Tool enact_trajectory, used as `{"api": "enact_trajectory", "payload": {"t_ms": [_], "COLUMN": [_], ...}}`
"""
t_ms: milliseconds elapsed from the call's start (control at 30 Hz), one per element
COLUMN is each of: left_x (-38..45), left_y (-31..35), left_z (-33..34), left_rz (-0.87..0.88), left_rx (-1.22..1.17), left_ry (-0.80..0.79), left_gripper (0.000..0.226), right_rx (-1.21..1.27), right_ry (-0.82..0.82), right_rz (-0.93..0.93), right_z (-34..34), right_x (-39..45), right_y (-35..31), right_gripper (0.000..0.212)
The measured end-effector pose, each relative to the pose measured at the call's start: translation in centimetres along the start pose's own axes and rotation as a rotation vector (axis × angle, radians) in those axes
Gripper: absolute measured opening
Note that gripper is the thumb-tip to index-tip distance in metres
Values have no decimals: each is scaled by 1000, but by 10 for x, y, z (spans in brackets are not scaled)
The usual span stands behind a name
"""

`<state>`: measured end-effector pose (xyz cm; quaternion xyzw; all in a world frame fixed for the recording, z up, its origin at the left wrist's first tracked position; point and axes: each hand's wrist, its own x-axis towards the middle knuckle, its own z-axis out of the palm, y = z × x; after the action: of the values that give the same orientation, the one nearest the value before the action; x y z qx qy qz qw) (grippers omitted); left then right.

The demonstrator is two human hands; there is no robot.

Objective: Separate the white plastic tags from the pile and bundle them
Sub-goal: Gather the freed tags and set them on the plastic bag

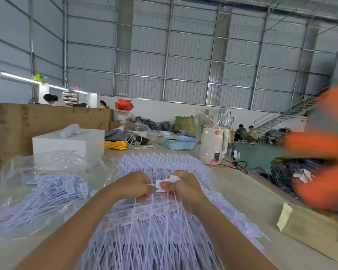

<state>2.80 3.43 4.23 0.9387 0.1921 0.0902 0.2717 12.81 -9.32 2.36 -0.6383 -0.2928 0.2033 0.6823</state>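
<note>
- Well, the biggest thing here is the long pale table (240,191), running from 6 o'clock up toward 12, with a brown board wall standing along its edge at 9 o'clock.
- Across the middle of it spreads the pile of white plastic tags (156,221), a wide fan of thin strips reaching from the near edge at 6 o'clock up past the hands to about 12.
- At 9 o'clock lies a second heap of tags (53,191), resting on crinkled clear plastic wrap (37,164), just beside the main pile.
- Behind that, toward 10 o'clock, sits a white box (70,141) with a clear-wrapped roll on top.
- At 1 o'clock stands a cream kettle (213,145), and left of it a blue basket (180,142).
- A blurred orange shape (320,152) fills the edge at 3 o'clock; I cannot tell what it is.
- A brown paper packet (308,228) lies on the table at 4 o'clock.
- At 11 o'clock there is a coil of yellow cord (115,145).
- The left hand (134,185) hovers over the centre of the pile, fingers curled in, gripping a few strips that hang down from it.
- The right hand (185,187), just beside the left, is curled too, thumb and fingers pinching the small flat heads of the held tags (164,184); their thin tails drop down toward 6 o'clock onto the pile.
</note>
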Motion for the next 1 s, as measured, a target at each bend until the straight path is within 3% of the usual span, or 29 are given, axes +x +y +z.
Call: {"api": "enact_trajectory", "payload": {"t_ms": [367,600,800,1000], "left_x": [2,3,7,10], "left_y": [5,5,0,1], "left_z": [9,13,11,9], "left_rz": [-22,-28,-17,-45], "left_rx": [-5,38,-208,-359], "left_ry": [117,189,157,129], "left_gripper": [26,29,44,49], "right_rx": [-124,-182,-344,-357], "right_ry": [-99,-22,11,34], "right_rz": [-113,-203,-339,-403], "right_z": [-7,-5,-1,-3], "right_x": [-1,4,4,4], "right_y": [6,13,13,16], "right_gripper": [21,23,51,48]}}
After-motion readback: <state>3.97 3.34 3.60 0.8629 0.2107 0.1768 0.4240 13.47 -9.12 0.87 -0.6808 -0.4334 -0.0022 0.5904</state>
